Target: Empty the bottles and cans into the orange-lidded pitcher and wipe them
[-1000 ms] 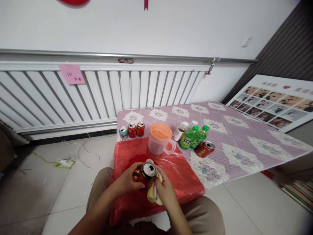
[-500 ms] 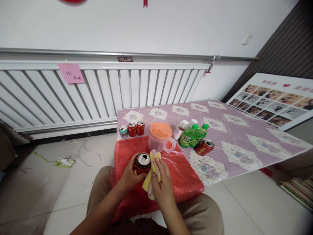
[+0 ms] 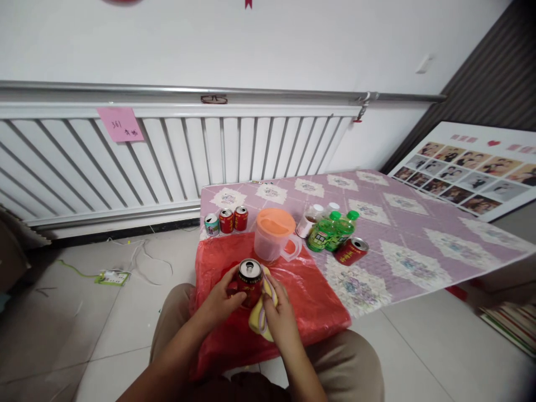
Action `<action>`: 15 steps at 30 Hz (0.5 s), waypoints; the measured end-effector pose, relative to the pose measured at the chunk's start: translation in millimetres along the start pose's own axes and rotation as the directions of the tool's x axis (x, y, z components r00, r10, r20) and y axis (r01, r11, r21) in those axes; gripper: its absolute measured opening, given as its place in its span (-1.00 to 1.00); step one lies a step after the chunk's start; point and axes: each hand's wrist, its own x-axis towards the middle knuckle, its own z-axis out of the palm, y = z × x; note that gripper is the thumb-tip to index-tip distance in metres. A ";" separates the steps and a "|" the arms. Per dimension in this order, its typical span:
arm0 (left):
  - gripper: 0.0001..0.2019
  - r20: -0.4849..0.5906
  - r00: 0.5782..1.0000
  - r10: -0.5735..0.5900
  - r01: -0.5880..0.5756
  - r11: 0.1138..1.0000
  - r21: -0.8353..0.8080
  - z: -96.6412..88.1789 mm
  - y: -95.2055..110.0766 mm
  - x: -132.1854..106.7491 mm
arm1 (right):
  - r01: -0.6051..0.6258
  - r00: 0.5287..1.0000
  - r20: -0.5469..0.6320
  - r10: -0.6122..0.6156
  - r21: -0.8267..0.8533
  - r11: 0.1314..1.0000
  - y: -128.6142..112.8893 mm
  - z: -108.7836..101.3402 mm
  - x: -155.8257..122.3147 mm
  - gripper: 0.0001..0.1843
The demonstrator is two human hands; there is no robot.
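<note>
A dark red drink can (image 3: 250,279) with an opened top stands upright between my hands, over a red plastic sheet (image 3: 312,301). My left hand (image 3: 221,301) grips the can's left side, fingers wrapped round it. My right hand (image 3: 280,307) is closed on a folded yellow cloth (image 3: 260,319) with a purple edge and presses it to the can's right side. Just beyond the can is a clear plastic pitcher (image 3: 268,245) with an orange lid. Part of the can's body is hidden by my fingers and the cloth.
Left of the pitcher stand two red cans (image 3: 226,221) and a teal can (image 3: 211,225). To its right are green bottles (image 3: 320,234), white-capped bottles (image 3: 307,226) and a tilted red can (image 3: 352,252). A flowered tablecloth (image 3: 402,223) covers the table; a radiator (image 3: 167,162) runs behind.
The can has shifted slightly right and up and turned a little in my left hand. The cloth in my right hand has moved from beside the can's top down against its side.
</note>
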 end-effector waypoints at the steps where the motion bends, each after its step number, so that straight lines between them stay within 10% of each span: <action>1: -0.35 0.034 0.999 -0.006 0.006 1.000 -0.018 -1.1 2.5 -0.1 | -0.009 1.000 -0.004 0.009 0.007 1.000 -0.4 -2.1 1.6 -0.50; 15: -0.31 0.012 0.998 0.054 -0.053 0.998 -0.017 -0.4 -3.5 4.4 | 0.098 0.995 0.017 -0.098 -0.038 0.994 -9.2 -2.0 2.2 -0.52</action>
